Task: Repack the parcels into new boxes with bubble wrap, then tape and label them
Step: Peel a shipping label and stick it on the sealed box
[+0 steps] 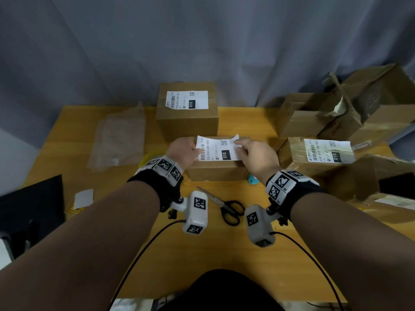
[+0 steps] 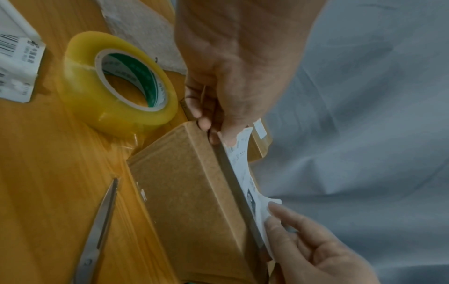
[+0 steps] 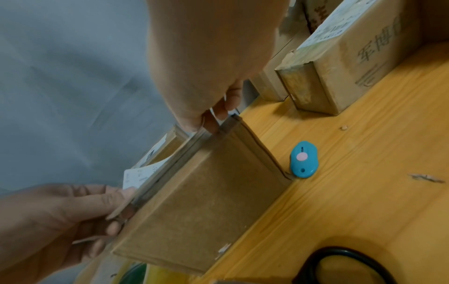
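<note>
My left hand (image 1: 184, 151) pinches the left edge of the white shipping label with barcode and black "010" block (image 1: 216, 149), and my right hand (image 1: 256, 153) pinches its right edge, the far right corner curling up. I hold the label flat over the top of the small closed brown cardboard box (image 1: 215, 171) near the middle of the yellow wooden table (image 1: 247, 122); in the wrist views the paper lies just above the top edge, and I cannot tell if it already sticks.

All boxes I see are closed or torn, so their contents are hidden. Behind my box stands a taller brown cardboard box with its own white label (image 1: 187, 113). On the right are a worn, taped brown parcel with a label (image 1: 318, 156) and a pile of torn old cartons (image 1: 350, 108), partly cut off by the frame edge.

The clear sheet of bubble wrap (image 1: 119, 142) lies far left. The roll of yellowish transparent tape (image 2: 116, 84) sits just left of my box, mostly hidden behind my left wrist in the head view. The black-handled steel scissors (image 1: 224, 205) lie near me, and the small blue oval cutter with pink button (image 3: 303, 159) is just beside the box on the right.
</note>
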Demonstrator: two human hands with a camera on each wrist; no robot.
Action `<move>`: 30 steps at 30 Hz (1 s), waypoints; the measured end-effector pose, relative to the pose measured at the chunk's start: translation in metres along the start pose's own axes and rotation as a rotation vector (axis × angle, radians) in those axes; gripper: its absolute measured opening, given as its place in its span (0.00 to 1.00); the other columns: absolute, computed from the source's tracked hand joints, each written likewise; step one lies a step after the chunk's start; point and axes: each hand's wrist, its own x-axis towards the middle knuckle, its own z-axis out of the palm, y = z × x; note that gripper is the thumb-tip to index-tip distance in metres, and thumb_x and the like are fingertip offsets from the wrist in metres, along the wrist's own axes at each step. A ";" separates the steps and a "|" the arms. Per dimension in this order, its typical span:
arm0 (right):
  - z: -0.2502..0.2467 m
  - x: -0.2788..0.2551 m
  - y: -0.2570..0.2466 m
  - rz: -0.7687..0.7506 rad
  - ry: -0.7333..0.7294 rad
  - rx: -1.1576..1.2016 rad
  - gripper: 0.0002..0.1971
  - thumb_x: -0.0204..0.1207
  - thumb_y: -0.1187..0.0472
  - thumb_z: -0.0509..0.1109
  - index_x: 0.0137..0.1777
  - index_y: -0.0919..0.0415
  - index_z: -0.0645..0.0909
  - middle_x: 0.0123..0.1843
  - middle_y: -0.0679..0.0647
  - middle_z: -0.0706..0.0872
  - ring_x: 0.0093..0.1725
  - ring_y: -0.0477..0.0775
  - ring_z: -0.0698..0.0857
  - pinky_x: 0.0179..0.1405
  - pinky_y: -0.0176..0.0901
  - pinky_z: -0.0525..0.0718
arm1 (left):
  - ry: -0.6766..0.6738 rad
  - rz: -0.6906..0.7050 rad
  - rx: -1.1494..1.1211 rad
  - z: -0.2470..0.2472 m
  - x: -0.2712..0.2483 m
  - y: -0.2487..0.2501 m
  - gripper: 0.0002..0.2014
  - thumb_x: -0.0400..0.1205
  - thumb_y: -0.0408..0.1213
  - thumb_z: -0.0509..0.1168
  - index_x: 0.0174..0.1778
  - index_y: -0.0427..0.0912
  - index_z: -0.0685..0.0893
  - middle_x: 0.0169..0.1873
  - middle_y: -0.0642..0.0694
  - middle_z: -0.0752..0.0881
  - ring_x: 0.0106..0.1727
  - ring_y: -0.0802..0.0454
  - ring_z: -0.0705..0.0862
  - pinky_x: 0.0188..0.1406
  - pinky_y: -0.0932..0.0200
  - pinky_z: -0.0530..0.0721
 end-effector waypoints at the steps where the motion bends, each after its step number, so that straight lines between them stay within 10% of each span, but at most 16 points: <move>1: -0.001 0.000 0.000 -0.006 -0.001 -0.013 0.18 0.85 0.54 0.58 0.72 0.49 0.76 0.61 0.58 0.86 0.60 0.61 0.82 0.54 0.52 0.82 | 0.005 0.002 -0.002 0.000 0.001 0.000 0.14 0.84 0.40 0.64 0.55 0.32 0.85 0.54 0.39 0.87 0.53 0.47 0.85 0.43 0.61 0.78; 24: -0.008 0.002 -0.008 -0.010 -0.012 -0.268 0.19 0.84 0.53 0.56 0.73 0.54 0.73 0.60 0.56 0.85 0.59 0.59 0.82 0.44 0.47 0.76 | -0.024 0.048 0.066 0.005 0.009 0.001 0.11 0.83 0.36 0.63 0.48 0.32 0.86 0.49 0.38 0.88 0.50 0.44 0.86 0.43 0.54 0.82; 27: -0.008 0.001 -0.019 -0.285 0.096 -0.381 0.22 0.85 0.50 0.52 0.74 0.58 0.71 0.66 0.57 0.77 0.66 0.59 0.74 0.63 0.50 0.71 | -0.012 0.056 0.065 0.006 0.009 0.002 0.11 0.83 0.37 0.63 0.50 0.32 0.85 0.50 0.39 0.87 0.52 0.44 0.85 0.48 0.54 0.82; 30: 0.009 0.006 -0.037 -0.485 -0.084 -0.498 0.39 0.82 0.35 0.43 0.84 0.62 0.48 0.85 0.59 0.52 0.84 0.58 0.51 0.82 0.55 0.42 | 0.011 0.079 0.055 0.005 0.008 0.002 0.10 0.82 0.36 0.64 0.49 0.32 0.84 0.47 0.38 0.86 0.52 0.43 0.84 0.45 0.55 0.77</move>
